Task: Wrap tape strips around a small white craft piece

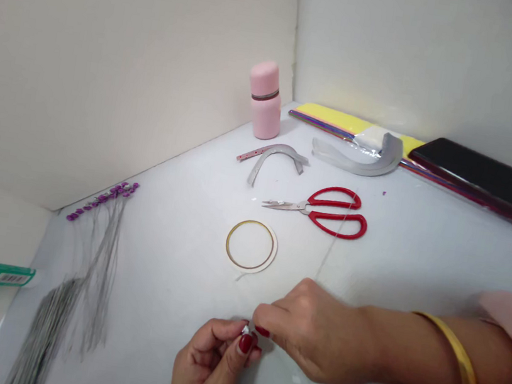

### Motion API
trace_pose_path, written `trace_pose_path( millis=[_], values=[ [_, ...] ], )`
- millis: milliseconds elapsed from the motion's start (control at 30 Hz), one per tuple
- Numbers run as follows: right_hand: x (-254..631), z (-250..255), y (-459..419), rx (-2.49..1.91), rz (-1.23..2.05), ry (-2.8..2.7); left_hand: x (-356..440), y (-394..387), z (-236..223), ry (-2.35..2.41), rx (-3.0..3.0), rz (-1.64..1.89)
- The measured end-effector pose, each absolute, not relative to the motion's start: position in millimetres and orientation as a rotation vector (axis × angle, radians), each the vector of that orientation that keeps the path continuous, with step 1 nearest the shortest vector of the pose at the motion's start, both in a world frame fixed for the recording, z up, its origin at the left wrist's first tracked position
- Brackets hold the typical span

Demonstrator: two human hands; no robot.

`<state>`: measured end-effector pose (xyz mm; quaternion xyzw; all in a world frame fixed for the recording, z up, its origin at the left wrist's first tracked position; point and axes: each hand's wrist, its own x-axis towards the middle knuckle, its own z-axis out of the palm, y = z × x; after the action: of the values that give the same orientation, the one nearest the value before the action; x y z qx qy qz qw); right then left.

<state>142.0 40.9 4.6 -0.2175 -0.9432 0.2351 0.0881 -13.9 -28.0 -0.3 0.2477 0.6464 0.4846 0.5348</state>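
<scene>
My left hand (213, 364) is closed in a pinch at the bottom centre, with a small silvery-white piece (245, 330) between thumb and forefinger. Against the same piece press the fingertips of my right hand (317, 331), also pinched together. A thin grey wire (328, 253) rises from behind the right hand and crosses over the red-handled scissors (305, 207). What the right fingertips grip is mostly hidden. Just above the hands lies a roll of narrow white tape (274, 255), its loose end toward me.
Purple-tipped wire stems (103, 198) and a bundle of grey wires (46, 328) lie left, near a green-and-white tube (3, 275). Behind are a pink bottle (265, 114), curled grey strips (273, 153), a clear curved strip (360, 162), coloured sheets (337, 119) and a black phone (487, 177).
</scene>
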Motion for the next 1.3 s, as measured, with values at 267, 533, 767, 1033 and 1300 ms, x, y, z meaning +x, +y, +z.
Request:
trace_pose_path(
  millis=[267,533,767,1033,1300],
  values=[
    [138,10,43,-0.846,0.893,-2.674,-12,-28,1,1.545,0.624,1.167],
    [135,7,39,-0.829,0.802,-2.630,-10,-30,0,1.492,0.671,1.160],
    [133,7,34,-0.799,0.889,-2.670,-11,-30,-1,1.487,0.668,1.163],
    [130,4,35,-0.844,1.019,-2.580,-10,-30,-3,1.426,0.686,1.153],
    [127,9,32,-0.881,1.168,-2.391,-2,-32,-5,1.401,0.668,1.226]
  ],
)
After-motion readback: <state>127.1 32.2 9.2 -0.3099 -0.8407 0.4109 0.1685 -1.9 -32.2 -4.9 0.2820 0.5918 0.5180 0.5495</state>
